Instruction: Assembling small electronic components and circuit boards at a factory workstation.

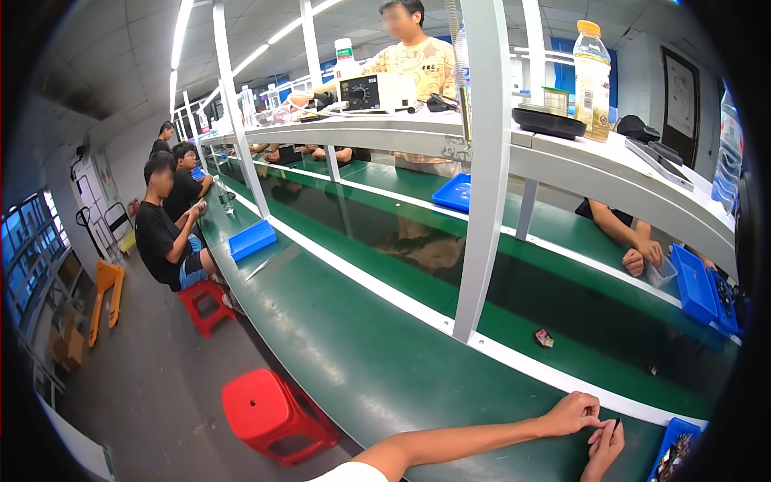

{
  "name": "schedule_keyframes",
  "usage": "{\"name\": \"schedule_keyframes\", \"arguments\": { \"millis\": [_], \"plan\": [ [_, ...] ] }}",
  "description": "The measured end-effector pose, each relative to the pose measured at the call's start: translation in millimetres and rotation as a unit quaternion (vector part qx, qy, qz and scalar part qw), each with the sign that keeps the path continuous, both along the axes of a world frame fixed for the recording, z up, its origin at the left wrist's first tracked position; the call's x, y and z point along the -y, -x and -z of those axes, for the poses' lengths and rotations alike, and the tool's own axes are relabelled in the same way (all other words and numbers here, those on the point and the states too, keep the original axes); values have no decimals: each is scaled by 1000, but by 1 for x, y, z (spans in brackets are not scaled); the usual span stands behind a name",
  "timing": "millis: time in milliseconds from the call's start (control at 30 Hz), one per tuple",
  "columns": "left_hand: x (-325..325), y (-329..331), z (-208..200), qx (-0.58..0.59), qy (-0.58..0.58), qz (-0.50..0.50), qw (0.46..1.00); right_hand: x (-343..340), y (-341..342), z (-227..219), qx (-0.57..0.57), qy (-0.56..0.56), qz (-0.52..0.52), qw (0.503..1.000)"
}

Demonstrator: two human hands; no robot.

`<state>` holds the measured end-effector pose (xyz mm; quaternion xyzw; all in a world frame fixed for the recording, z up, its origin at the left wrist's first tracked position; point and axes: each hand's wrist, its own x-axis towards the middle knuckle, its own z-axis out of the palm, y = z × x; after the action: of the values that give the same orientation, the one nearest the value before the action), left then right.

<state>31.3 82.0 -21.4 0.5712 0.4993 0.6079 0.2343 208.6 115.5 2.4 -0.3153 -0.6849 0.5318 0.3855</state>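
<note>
Over the near green worktop, my left hand (572,414) has its fingers bent and pinched together, close to the right fingertips. What the left fingers hold, if anything, is too small to make out. My right hand (604,452) is closed, with a small dark, thin piece (617,424) showing at its fingertips. The two hands almost touch. Just right of them stands a blue tray (683,426) with many small metallic and dark parts (677,456) in it, cut off by the picture's edge.
A small reddish-and-pale piece (544,338) lies on the green conveyor belt (418,297). White posts (482,241) carry a shelf with a bottle (592,80) and a control box (373,93). Red stools (261,406) stand at left. Co-workers sit along the bench; another's hands (642,255) work across.
</note>
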Motion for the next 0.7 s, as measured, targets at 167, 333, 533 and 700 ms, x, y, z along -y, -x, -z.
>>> {"name": "schedule_keyframes", "arguments": {
  "millis": [167, 333, 533, 700],
  "plan": [
    [0, 0, -2, 29, 11, 15, 999, -38, -7, 40, -57, 17, 51, 997],
    [3, 1, -2, 62, 29, 15, 998, -34, 0, 38, -15, -3, 65, 998],
    [4, -4, -4, -12, 12, 11, 1000, -29, -3, 38, 12, -44, 33, 998],
    [5, -3, 2, -73, -47, 1, 996, -22, -1, 26, 17, -54, 30, 998]
  ]
}}
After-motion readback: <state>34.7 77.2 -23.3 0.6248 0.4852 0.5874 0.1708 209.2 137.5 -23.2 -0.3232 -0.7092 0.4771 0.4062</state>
